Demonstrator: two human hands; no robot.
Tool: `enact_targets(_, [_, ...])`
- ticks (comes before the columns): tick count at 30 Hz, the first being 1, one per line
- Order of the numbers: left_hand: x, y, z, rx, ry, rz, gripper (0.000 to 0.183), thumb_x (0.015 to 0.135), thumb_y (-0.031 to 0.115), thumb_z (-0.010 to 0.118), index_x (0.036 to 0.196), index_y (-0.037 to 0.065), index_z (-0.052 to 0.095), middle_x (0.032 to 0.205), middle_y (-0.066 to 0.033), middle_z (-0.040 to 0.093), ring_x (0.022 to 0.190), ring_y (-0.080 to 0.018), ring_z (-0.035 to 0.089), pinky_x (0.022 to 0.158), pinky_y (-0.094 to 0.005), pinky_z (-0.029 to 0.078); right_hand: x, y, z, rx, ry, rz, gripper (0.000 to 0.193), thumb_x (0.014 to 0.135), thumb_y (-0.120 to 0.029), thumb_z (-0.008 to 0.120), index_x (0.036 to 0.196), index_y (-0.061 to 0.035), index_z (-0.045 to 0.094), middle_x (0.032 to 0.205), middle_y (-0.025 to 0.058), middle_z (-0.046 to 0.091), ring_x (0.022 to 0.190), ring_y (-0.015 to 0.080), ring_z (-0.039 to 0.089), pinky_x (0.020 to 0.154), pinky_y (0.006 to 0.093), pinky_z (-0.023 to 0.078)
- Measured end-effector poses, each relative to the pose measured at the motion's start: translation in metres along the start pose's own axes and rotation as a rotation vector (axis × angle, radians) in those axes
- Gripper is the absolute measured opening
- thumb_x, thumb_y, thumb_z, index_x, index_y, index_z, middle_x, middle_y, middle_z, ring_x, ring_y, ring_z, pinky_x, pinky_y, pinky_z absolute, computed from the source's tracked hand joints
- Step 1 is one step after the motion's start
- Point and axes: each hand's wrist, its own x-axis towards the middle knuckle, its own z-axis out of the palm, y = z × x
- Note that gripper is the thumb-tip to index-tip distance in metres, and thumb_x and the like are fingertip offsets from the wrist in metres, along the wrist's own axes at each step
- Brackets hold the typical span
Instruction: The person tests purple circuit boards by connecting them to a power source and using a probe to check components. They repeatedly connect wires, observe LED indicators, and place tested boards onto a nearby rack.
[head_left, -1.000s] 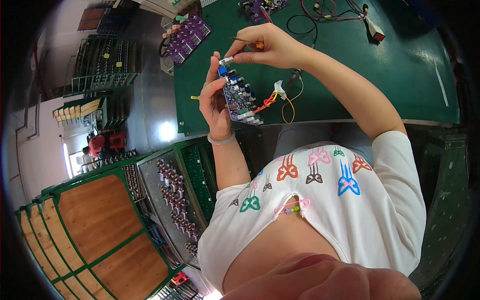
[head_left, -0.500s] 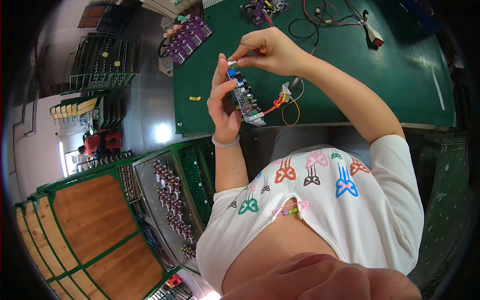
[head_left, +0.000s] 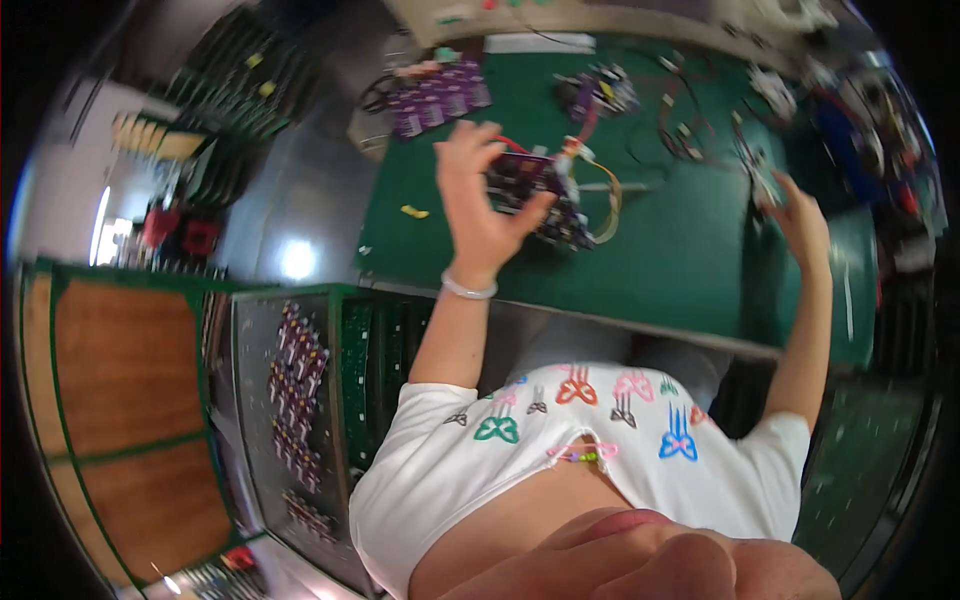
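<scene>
Left grip [head_left: 473,208] holds a circuit board [head_left: 522,172], purple boards [head_left: 438,100] beyond; right grip [head_left: 803,228], by cables [head_left: 748,152], unclear.

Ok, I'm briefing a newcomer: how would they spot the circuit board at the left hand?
Find the green table, then the left hand over its left half. The dark circuit board is partly hidden by that hand; unlike the purple panel and purple board farther back, it is right at a hand.

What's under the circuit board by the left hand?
Green tabletop shows around the circuit board. Directly underneath isn't visible: the board covers it, and the left hand overlaps part of the board.
</scene>
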Motion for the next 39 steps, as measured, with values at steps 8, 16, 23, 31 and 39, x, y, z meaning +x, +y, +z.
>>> enact_targets(8, [0.003,0.0,0.006,0.134,-0.053,-0.044,0.083,0.067,0.068,0.08,0.122,0.009,0.061,0.129,-0.0083,0.066,0.126,-0.0325,0.058,0.12,-0.0603,0.025,0.006,0.032,0.033,0.463,-0.223,-0.074,0.07,0.082,0.005,0.075,0.146,-0.0175,0.058,0.083,0.0059,0.059,0.073,0.0112,0.047,0.069,0.0279,0.045])
enact_targets(16, [0.007,-0.002,-0.003,0.12,-0.122,-0.094,0.084,0.066,0.066,0.081,0.126,0.01,0.063,0.135,-0.0057,0.066,0.131,-0.0313,0.057,0.121,-0.0608,0.024,0.006,0.012,0.017,0.315,-0.223,0.017,0.066,0.084,0.004,0.074,0.143,-0.0215,0.06,0.083,0.0143,0.065,0.073,0.0194,0.061,0.071,0.0328,0.049])
enact_targets(23, [0.013,0.003,-0.011,0.098,-0.194,-0.138,0.082,0.062,0.04,0.093,0.133,0.011,0.062,0.141,-0.0065,0.063,0.136,-0.0315,0.054,0.121,-0.0586,0.027,0.001,-0.131,-0.02,0.4,0.14,-0.37,0.036,0.089,-0.007,0.075,0.124,-0.0151,0.071,0.091,0.0112,0.068,0.072,0.0244,0.069,0.058,0.0369,0.05])
enact_targets(31, [0.018,0.001,-0.021,0.013,-0.261,-0.171,0.079,0.072,0.026,0.09,0.142,0.011,0.056,0.145,-0.0064,0.061,0.136,-0.0305,0.054,0.122,-0.0585,0.028,0.005,-0.264,-0.003,0.546,0.36,-0.789,0.033,0.083,-0.009,0.077,0.115,-0.02,0.076,0.08,0.0027,0.054,0.059,0.0184,0.057,0.054,0.034,0.049])
enact_targets(39, [0.019,0.003,-0.028,-0.102,-0.248,-0.254,0.092,0.079,0.015,0.086,0.155,0.006,0.036,0.143,-0.0077,0.063,0.129,-0.0281,0.06,0.123,-0.0502,0.03,0.023,-0.291,0.027,0.597,0.528,-0.892,0.037,0.071,-0.005,0.081,0.105,-0.0183,0.081,0.082,0.0019,0.055,0.061,0.0157,0.056,0.052,0.0316,0.046])
